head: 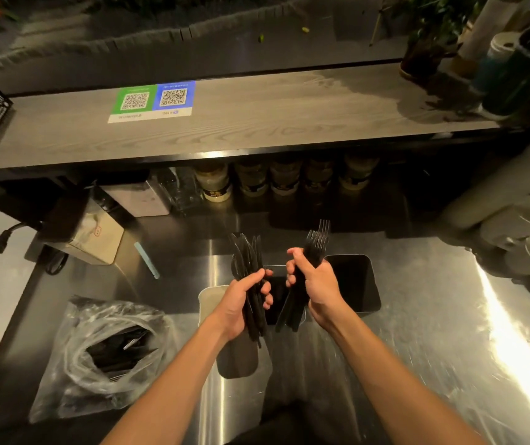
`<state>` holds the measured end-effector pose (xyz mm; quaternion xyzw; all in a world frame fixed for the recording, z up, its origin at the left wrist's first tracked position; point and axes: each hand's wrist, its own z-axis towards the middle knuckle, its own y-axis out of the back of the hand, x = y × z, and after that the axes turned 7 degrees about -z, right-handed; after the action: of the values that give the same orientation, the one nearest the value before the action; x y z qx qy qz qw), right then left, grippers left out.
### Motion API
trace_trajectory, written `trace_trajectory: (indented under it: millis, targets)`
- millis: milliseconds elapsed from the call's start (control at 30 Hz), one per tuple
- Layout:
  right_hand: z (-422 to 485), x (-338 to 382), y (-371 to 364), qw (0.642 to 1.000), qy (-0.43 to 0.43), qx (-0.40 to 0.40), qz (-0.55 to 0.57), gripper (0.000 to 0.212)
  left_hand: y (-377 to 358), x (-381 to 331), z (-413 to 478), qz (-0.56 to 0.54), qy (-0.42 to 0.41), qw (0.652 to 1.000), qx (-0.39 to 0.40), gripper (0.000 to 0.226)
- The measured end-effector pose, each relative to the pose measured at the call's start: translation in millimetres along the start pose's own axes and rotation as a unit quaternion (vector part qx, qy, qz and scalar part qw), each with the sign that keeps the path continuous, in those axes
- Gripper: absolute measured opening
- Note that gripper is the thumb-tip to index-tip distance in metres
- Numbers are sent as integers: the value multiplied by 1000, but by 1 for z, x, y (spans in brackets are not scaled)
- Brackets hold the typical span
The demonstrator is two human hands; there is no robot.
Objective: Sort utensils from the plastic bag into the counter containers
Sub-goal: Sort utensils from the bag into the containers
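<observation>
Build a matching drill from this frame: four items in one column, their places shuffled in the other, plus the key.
1. forks
2. other black utensils
3. plastic bag
4. QR sticker

A. on the wooden shelf
B. gripped in the left hand
C. lying open on the steel counter
D. gripped in the right hand

Pairs: 1-D, 2-B, 3-C, 4-A

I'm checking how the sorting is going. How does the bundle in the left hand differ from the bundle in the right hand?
The left bundle ends in flat, blade-like tips; the right bundle ends in fork tines. The left bundle fans out at the top; the right bundle's heads are bunched close together. Both are black, gripped around the handles by the left hand and the right hand, with heads pointing away from the person.
</observation>
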<state>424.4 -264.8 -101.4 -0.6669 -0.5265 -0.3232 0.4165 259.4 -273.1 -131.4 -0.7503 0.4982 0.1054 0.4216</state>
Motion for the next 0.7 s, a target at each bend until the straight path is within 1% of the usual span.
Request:
trace_trajectory:
  millis: [67, 133, 267, 333, 400, 467, 567, 633, 700]
  targets:
    - [-4, 0, -4, 1000, 4, 18, -9, 23, 2, -2, -4, -1, 0, 1000, 14, 23]
    - [-7, 0, -8, 999, 0, 18, -29, 23, 4, -4, -7, -12, 6, 999, 34, 23]
    - [-10, -3, -15, 998, -16, 15, -52, 25, 9, -7, -12, -29, 23, 994, 98, 22]
    - [-15, -1, -21, 996, -20, 25, -78, 24, 13, -6, -15, -43, 31, 990, 128, 17]
    - [-17, 0, -28, 994, -17, 39, -102, 26, 14, -6, -18, -47, 43, 987, 150, 18]
    - [-17, -1, -32, 992, -11, 35, -121, 26, 16, -6, -20, -41, 43, 986, 156, 22]
    - [-18, -1, -36, 991, -7, 26, -128, 20, 20, -8, -23, -49, 23, 986, 160, 25]
    - [-19, 1, -36, 994, -12, 12, -108, 18, 23, -7, -26, -51, 12, 989, 137, 25]
    - [-18, 2, -35, 997, -4, -1, -82, 21, 25, -5, -29, -34, 2, 994, 102, 21]
